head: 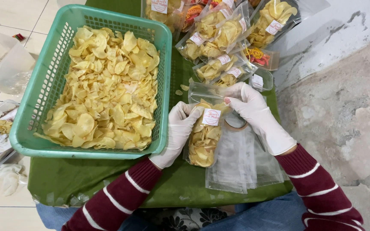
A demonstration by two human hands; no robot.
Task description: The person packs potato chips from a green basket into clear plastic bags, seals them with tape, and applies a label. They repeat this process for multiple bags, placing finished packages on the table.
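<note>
Nearest to me are the person's striped maroon sleeves (120, 196) and blue-jeaned knees, tucked up against a low table (78, 179) covered in green cloth, so everything sits within easy arm's reach.

The biggest thing on it is the green basket (43, 94), heaped with loose yellow chips (105, 90). It stands just left of the hands, close enough that chips can be scooped across without stretching. Beyond the hands, at the far edge, lies a pile of filled bags (219, 34), each with a small round label; they look pushed out of the way, well apart from the basket. Under the right forearm is a stack of empty clear bags (240, 167), flat and overlapping, ready to be drawn one at a time.

Between basket and stack stands the bag of chips (204, 137), held upright so nothing spills from its open top. The left hand (178, 130), in a white glove, wraps around the bag's left side and steadies it. The right hand (251, 109), also gloved, pinches the bag's upper right edge, fingers closed on the plastic, seemingly to keep the mouth taut. A few stray chips (181, 90) lie on the cloth just above the left hand.
</note>
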